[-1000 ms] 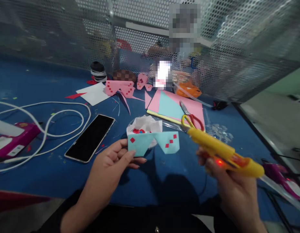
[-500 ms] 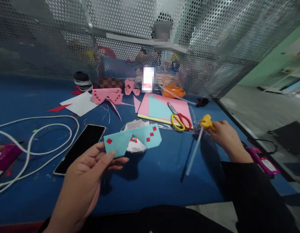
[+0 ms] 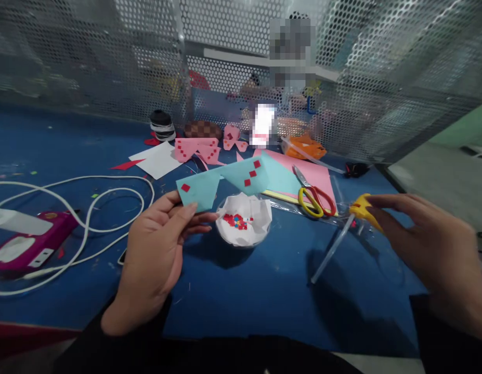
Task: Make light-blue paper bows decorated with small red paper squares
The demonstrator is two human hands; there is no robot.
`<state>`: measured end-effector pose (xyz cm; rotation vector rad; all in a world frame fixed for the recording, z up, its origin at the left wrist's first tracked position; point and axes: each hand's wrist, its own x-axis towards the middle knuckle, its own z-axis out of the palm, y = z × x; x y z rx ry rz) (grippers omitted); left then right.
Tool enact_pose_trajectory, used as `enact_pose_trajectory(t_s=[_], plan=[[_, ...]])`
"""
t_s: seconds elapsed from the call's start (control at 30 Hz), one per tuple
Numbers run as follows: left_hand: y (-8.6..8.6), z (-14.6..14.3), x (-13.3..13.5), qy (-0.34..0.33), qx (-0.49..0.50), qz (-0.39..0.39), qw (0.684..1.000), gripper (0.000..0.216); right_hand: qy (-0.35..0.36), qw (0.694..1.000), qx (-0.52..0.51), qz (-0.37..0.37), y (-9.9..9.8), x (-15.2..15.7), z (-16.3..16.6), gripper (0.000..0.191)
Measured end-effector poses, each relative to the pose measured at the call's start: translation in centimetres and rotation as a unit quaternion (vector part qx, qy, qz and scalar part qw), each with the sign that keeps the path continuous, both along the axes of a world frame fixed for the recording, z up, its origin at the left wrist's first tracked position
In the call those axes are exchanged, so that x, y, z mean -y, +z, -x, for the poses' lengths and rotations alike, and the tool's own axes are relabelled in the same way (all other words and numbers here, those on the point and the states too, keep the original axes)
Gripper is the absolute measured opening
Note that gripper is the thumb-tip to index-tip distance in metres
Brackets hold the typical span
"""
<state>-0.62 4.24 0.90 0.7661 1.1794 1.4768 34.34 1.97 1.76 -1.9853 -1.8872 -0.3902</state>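
Observation:
My left hand (image 3: 158, 244) pinches a light-blue folded paper cutout (image 3: 199, 192) by its lower left part, thumb in front. Small red squares are stuck on it, one at the left and several at the right. Just below its right part stands a bowl lined with white paper (image 3: 244, 236), with small red and a few blue bits (image 3: 236, 222) inside. My right hand (image 3: 428, 239) is closed around a yellow glue gun (image 3: 363, 209), held above the table at the right. A clear glue stick (image 3: 332, 252) pokes out of it, slanting down towards me.
Scissors (image 3: 313, 197) with yellow and red handles lie on pink and blue sheets (image 3: 279, 174). Pink paper cutouts (image 3: 197, 149) stand further back before a perforated metal screen (image 3: 233, 72). A white cable (image 3: 85, 234) loops beside a magenta device (image 3: 41, 239) at the left.
The blue paper has risen off the front of the bowl, so its contents now show. My right hand with the glue gun sits nearer to me. The view has turned left.

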Motion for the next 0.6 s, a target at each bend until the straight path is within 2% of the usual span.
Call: enact_pose_trajectory(t_s=[0.03,0.1,0.17,0.23,0.33,0.43,0.6], plan=[[-0.3,0.1,-0.3,0.004,0.006,-0.003,1.0,0.015,0.062,0.996,-0.037,-0.048,0.6,-0.1,1.8,0.018],[-0.9,0.3,-0.7,0.004,0.016,0.0,1.0,0.016,0.184,0.981,-0.055,-0.021,1.3,-0.8,5.4,0.014],[-1.4,0.6,-0.8,0.002,0.021,0.005,1.0,0.016,0.307,0.95,-0.056,0.027,1.4,-2.1,8.7,0.012],[-1.9,0.9,-0.8,0.006,0.022,0.001,1.0,0.016,0.363,0.927,-0.044,0.079,0.8,-3.8,11.3,0.018],[-2.2,1.3,-0.7,0.022,0.029,-0.009,0.999,0.017,0.371,0.919,0.043,0.129,-0.7,-6.1,13.7,0.023],[-2.3,1.3,-0.6,0.022,0.036,-0.009,0.999,0.02,0.364,0.908,0.144,0.147,-1.9,-7.4,14.6,0.022],[-2.2,1.2,-0.3,0.005,0.056,0.009,0.998,0.017,0.361,0.9,0.185,0.161,-2.5,-7.8,15.0,0.02]])
